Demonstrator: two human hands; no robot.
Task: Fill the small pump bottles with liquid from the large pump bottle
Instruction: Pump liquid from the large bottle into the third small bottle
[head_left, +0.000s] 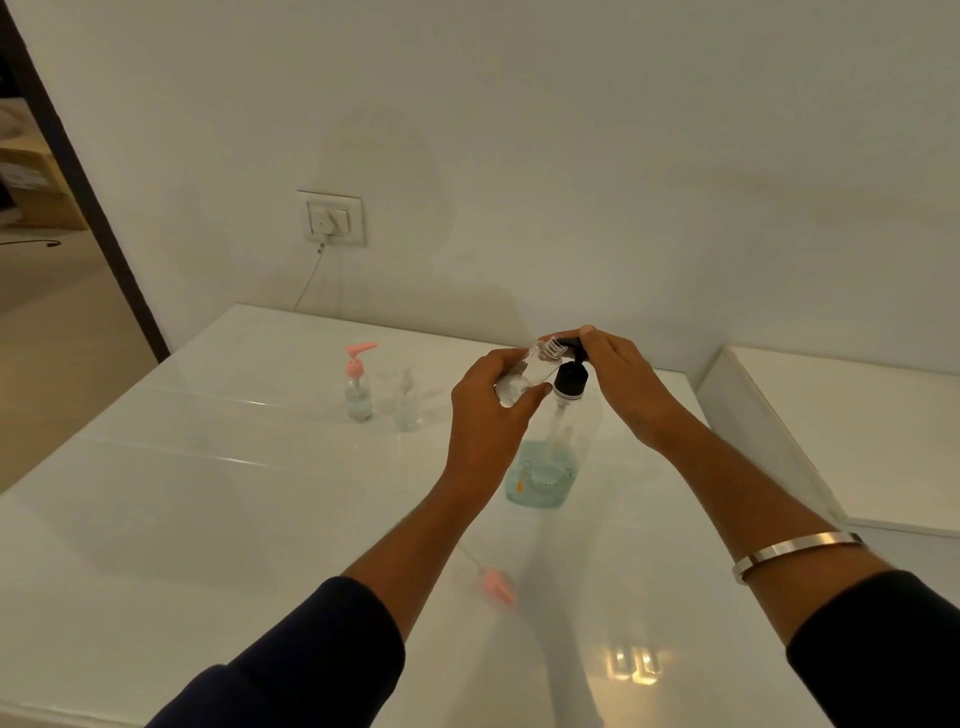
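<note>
Our left hand (491, 400) grips an uncapped small bottle (524, 371), tilted so its mouth meets the spout of the large pump bottle (550, 457); our right hand (618, 374) presses the pump head, fingers extended.

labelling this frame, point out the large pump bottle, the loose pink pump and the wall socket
large pump bottle (545, 473): head view, liquid-filled lower body
loose pink pump (497, 586): head view, pink head
wall socket (331, 218): head view, plate centre
</note>
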